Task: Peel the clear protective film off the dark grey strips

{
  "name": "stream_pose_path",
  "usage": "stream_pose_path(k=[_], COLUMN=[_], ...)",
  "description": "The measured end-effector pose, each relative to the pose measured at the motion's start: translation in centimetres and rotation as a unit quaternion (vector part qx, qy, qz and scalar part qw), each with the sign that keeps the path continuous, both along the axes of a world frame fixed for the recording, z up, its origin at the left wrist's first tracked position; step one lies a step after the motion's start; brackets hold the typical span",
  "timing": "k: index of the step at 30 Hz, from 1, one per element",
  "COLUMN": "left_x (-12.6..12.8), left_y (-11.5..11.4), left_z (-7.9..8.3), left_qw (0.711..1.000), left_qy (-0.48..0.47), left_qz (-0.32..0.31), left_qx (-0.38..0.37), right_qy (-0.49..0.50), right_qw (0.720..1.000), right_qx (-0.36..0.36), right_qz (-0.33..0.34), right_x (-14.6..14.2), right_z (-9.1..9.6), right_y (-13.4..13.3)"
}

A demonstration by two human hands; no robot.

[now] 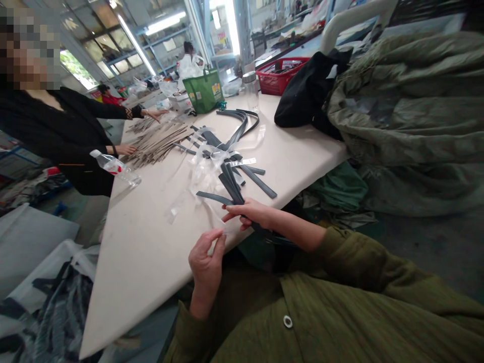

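1. A dark grey strip is held at its near end by the right hand, the fingers being closed around it just over the near edge of the pale surface.
2. A clear film sleeve, hard to make out, is pinched between thumb and fingertips of the left hand, which is raised just below the right hand, off the edge of the surface.
3. Further dark grey strips are spread on the surface just beyond the right hand, mixed with clear plastic wrappers.
4. Curved dark strips are seen further along the surface, well beyond the right hand.
5. A pile of tan cardboard strips is touched by another person's hand at the far left of the surface; that person's other hand is stretched out beyond the pile.
6. A plastic water bottle is laid on its side near the cardboard pile.
7. A green bag, a glass jar and a red basket are placed at the far end of the surface.
8. A black garment and an olive quilted heap are piled to the right of the strips.
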State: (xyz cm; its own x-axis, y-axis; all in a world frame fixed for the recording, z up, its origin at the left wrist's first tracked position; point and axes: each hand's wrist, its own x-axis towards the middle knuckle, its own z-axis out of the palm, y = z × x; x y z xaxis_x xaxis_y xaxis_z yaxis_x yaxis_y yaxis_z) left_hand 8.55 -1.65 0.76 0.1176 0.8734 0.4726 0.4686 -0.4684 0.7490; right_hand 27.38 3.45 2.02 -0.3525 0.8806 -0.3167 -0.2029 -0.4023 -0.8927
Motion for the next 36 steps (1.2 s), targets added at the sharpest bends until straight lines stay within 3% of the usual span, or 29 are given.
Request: stream_pose_path(k=[1, 3, 6, 9, 13, 16, 19, 21, 24, 29, 31, 33, 36], left_x=[0.3, 0.9, 1.8, 2.1, 1.4, 0.5, -0.2, -0.4, -0.8, -1.0, -0.7, 0.0, 0.8], left_y=[-0.2, -0.6, -0.9, -1.4, -2.1, -2.0, -1.4, -0.8, 0.3, 1.2, 1.0, 0.8, 0.8], left_z=[-0.2, -0.3, -0.3, -0.4, -0.9, -1.1, -0.7, -0.1, 0.6, 0.9, 0.9, 0.9, 0.8], left_qw=[0.993, 0.945, 0.855, 0.812, 0.789, 0.807, 0.875, 0.906, 0.919, 0.964, 0.970, 0.962, 0.941], left_qy=[-0.086, -0.257, -0.434, -0.492, -0.496, -0.421, -0.280, -0.192, -0.113, -0.042, 0.011, 0.028, -0.037], left_qz=[0.023, 0.056, 0.057, 0.040, 0.016, -0.031, -0.043, -0.048, -0.080, 0.005, -0.005, -0.040, -0.061], left_qx=[-0.075, -0.196, -0.276, -0.312, -0.362, -0.413, -0.393, -0.373, -0.370, -0.264, -0.241, -0.269, -0.332], right_qy=[0.019, 0.042, 0.055, 0.056, 0.018, -0.028, -0.100, -0.190, -0.290, -0.345, -0.351, -0.347, -0.305], right_qw=[1.000, 0.998, 0.998, 0.998, 0.998, 0.996, 0.988, 0.962, 0.912, 0.884, 0.879, 0.880, 0.899], right_qx=[-0.014, -0.034, -0.036, -0.008, 0.036, 0.060, 0.112, 0.197, 0.290, 0.315, 0.322, 0.323, 0.311], right_qz=[0.006, 0.013, 0.016, 0.002, -0.046, -0.052, -0.032, -0.020, -0.021, -0.035, -0.038, -0.038, -0.047], right_x=[0.0, -0.3, -1.1, -1.9, -2.5, -2.5, -2.4, -2.3, -1.9, -1.5, -1.5, -1.5, -1.2], right_z=[0.1, 0.4, 0.7, 0.7, 0.7, 0.8, 0.8, 0.8, 1.0, 1.8, 1.9, 1.9, 1.9], right_y=[-0.2, -0.7, -1.2, -1.1, -0.5, -0.4, -0.6, -0.8, -1.1, -1.4, -1.4, -1.3, -1.4])
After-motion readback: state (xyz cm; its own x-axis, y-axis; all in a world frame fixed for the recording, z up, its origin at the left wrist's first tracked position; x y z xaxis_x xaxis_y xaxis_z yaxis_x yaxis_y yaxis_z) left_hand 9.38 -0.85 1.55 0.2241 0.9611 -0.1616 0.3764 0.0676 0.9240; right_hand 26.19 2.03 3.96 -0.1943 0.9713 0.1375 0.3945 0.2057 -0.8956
